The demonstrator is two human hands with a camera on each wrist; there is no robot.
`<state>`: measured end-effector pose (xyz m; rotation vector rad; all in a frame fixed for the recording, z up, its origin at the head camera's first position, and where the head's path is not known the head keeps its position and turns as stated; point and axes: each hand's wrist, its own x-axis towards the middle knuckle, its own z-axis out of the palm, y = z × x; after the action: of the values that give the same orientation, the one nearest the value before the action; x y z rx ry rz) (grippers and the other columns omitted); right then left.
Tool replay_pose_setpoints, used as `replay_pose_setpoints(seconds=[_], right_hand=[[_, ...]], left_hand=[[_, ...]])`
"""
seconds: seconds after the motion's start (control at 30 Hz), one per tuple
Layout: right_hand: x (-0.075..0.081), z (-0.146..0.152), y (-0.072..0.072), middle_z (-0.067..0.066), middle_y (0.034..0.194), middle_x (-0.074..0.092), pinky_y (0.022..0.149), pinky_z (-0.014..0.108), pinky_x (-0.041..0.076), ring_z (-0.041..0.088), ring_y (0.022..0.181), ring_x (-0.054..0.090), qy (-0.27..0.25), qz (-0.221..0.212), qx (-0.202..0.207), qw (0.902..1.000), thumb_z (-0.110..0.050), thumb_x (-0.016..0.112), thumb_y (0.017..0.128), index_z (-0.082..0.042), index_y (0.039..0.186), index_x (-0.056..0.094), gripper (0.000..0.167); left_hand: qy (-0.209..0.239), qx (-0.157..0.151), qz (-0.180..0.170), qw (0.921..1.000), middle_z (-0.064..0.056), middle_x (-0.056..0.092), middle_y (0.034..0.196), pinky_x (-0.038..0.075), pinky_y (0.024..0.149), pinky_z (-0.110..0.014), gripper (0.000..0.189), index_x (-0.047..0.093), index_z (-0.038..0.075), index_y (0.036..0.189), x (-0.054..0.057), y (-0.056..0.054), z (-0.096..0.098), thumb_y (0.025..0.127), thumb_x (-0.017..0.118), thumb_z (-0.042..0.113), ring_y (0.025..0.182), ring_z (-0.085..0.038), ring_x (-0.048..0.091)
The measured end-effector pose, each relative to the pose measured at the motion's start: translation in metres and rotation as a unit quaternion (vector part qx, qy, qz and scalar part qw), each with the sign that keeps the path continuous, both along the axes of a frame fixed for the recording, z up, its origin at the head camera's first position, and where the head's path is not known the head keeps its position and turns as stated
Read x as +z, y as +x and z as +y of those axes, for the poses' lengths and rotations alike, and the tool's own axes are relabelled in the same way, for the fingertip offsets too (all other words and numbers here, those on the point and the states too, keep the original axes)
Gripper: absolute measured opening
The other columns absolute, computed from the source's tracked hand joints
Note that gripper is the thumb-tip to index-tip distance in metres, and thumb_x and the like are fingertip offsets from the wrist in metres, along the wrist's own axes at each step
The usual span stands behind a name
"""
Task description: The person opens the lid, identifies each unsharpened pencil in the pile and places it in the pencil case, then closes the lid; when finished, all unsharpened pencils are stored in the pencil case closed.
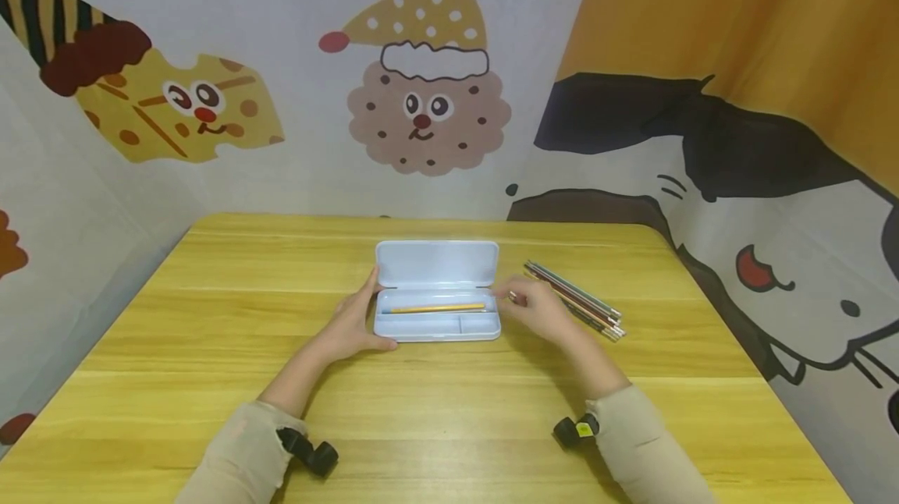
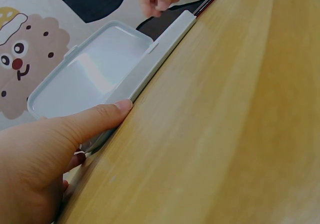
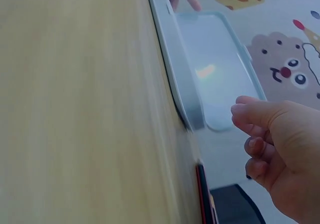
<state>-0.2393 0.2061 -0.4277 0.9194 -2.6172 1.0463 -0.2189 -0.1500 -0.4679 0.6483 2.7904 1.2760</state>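
A pale blue-white pencil case (image 1: pixel 438 336) lies on the table with its lid (image 1: pixel 437 264) raised at the back. Inside its long rear compartment is a yellow pencil (image 1: pixel 438 307). My left hand (image 1: pixel 349 326) holds the case's left end, with the thumb (image 2: pixel 102 116) against the front side and the other fingers behind it. Just beside the right end is my right hand (image 1: pixel 537 307), its fingers loosely curled. Nothing shows between those fingers (image 3: pixel 252 115) in the right wrist view.
Several pencils (image 1: pixel 579 295) lie in a loose bunch right of the case, partly behind the right hand. Below everything is a wood-grain table (image 1: pixel 435 418). A cloth with cartoon figures (image 1: pixel 430 118) hangs along its far side.
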Motion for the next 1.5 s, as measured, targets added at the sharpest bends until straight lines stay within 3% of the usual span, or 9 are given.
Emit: replay_pose_setpoints(seconds=[0.2,0.4,0.53,0.77,1.2,1.5], right_hand=[[0.005,0.023,0.011,0.007,0.096,0.069,0.054,0.027,0.042,0.011,0.063,0.047,0.009,-0.008,-0.025,0.9996,-0.001,0.072,0.084,-0.004,0.101,0.073,0.018],[0.002,0.047,0.018,0.000,0.094,0.066,0.054,0.028,0.042,0.012,0.065,0.048,0.037,-0.034,-0.059,0.9970,-0.005,0.072,0.085,-0.008,0.103,0.073,0.018],[-0.001,0.061,0.021,-0.001,0.093,0.066,0.054,0.027,0.043,0.012,0.065,0.048,0.036,-0.042,-0.063,0.9965,-0.004,0.072,0.085,-0.008,0.103,0.072,0.018],[-0.008,0.082,0.028,-0.001,0.094,0.066,0.052,0.026,0.042,0.010,0.059,0.044,0.041,-0.054,-0.067,0.9955,-0.001,0.071,0.084,-0.008,0.103,0.072,0.020],[-0.016,0.096,0.036,-0.001,0.095,0.066,0.061,0.027,0.046,0.013,0.073,0.051,0.059,-0.088,-0.088,0.9904,0.001,0.070,0.084,-0.009,0.104,0.072,0.023],[-0.020,0.099,0.035,-0.005,0.088,0.062,0.056,0.026,0.046,0.013,0.068,0.051,0.060,-0.103,-0.090,0.9887,0.000,0.068,0.084,-0.011,0.106,0.071,0.025]], left_hand=[[-0.002,0.002,-0.002,1.0000,-0.013,0.035,0.149,0.008,0.110,-0.058,0.137,-0.007,0.011,0.154,-0.001,0.000,0.000,0.061,0.090,0.039,0.138,-0.035,0.024],[-0.005,0.001,-0.002,1.0000,-0.014,0.034,0.149,0.008,0.110,-0.057,0.138,-0.009,0.013,0.154,-0.001,0.000,0.000,0.061,0.090,0.039,0.138,-0.034,0.025],[-0.005,0.001,-0.002,1.0000,-0.015,0.034,0.149,0.008,0.110,-0.058,0.138,-0.010,0.016,0.153,-0.001,0.000,0.000,0.061,0.090,0.038,0.138,-0.035,0.025],[-0.001,0.000,0.001,1.0000,-0.014,0.035,0.149,0.008,0.110,-0.057,0.137,-0.008,0.012,0.153,0.001,0.000,0.000,0.061,0.091,0.036,0.138,-0.035,0.025],[0.002,-0.001,-0.005,1.0000,-0.016,0.035,0.149,0.009,0.110,-0.059,0.137,-0.009,0.015,0.154,0.001,0.000,0.000,0.062,0.090,0.037,0.137,-0.036,0.024],[0.005,-0.002,-0.001,1.0000,-0.016,0.036,0.148,0.010,0.109,-0.059,0.138,-0.010,0.017,0.154,0.001,0.001,0.001,0.061,0.091,0.036,0.137,-0.036,0.025]])
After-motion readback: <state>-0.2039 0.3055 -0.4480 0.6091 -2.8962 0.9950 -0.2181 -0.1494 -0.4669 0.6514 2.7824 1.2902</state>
